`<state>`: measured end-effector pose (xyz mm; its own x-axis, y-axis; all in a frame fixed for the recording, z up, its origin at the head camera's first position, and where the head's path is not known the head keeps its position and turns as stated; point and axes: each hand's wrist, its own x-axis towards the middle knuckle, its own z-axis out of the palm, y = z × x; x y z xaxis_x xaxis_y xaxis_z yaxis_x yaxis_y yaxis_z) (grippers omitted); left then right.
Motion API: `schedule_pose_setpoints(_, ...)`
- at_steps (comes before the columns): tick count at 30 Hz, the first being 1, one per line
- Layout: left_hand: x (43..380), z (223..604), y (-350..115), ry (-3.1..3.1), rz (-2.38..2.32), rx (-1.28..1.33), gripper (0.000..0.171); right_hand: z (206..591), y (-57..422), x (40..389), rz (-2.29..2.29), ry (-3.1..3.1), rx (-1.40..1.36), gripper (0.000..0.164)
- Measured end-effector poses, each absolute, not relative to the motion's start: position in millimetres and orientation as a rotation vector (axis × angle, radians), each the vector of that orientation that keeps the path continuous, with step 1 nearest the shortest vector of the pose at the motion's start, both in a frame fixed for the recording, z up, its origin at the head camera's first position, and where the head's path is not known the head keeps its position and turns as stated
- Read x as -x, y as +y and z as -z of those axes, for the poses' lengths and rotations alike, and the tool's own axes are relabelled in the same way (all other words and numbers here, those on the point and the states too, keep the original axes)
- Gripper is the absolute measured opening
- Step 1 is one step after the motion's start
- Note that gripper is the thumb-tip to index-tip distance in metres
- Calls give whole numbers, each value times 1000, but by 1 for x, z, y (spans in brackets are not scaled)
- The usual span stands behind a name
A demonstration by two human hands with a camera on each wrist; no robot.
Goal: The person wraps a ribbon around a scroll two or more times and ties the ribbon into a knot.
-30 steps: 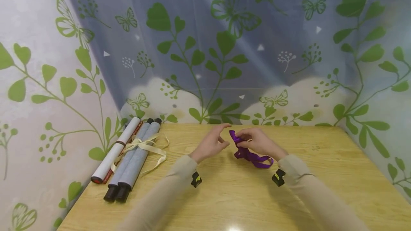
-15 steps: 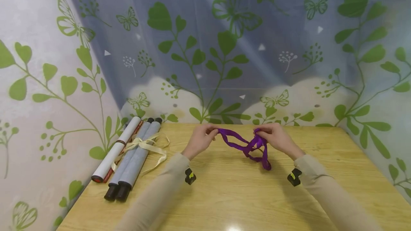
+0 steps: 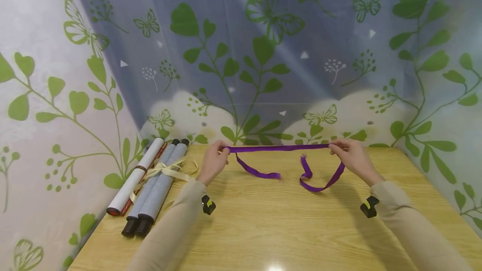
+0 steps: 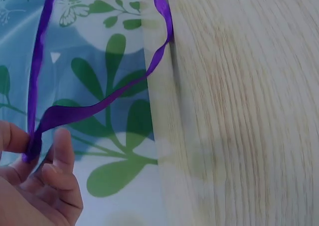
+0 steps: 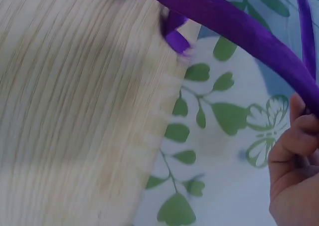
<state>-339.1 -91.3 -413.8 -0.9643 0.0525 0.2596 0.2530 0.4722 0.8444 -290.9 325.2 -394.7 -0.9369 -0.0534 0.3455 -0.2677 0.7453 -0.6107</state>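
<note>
A purple ribbon (image 3: 278, 148) is stretched straight and level between the two hands, above the far part of the table. My left hand (image 3: 214, 163) pinches it between thumb and fingers; a loose end hangs from there and curves right. On the other side my right hand (image 3: 355, 159) pinches the ribbon too, and its longer tail drops in a loop with a frayed tip. The left wrist view has the ribbon (image 4: 35, 76) folded at the left fingertips. In the right wrist view a wide length of ribbon (image 5: 239, 26) runs down to the right fingers.
At the table's left lie two grey-blue rolls (image 3: 162, 187) with black ends, tied by a cream ribbon (image 3: 169, 170). Beside them is a white roll (image 3: 137, 175) and a thin red one partly hidden. A leaf-printed curtain (image 3: 241, 74) stands behind the wooden table (image 3: 271, 221).
The left hand first took hold of the bunched purple ribbon. Both hands then moved apart, and the tangled ribbon came out into a taut line with two hanging ends.
</note>
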Motion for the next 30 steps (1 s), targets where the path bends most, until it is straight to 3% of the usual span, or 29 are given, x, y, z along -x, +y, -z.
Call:
schedule_pose_setpoints(5,341,415,-99,-2554,1360,157,17,394,339,287,-895,-2697,-327,28)
schedule_pose_setpoints(16,345,426,-128,-2747,1125,-9,24,396,360,285,-835,-2795,-390,32)
schedule_pose_setpoints(30,345,435,-168,-3092,900,58,46,417,380,281,-789,-2871,-474,21)
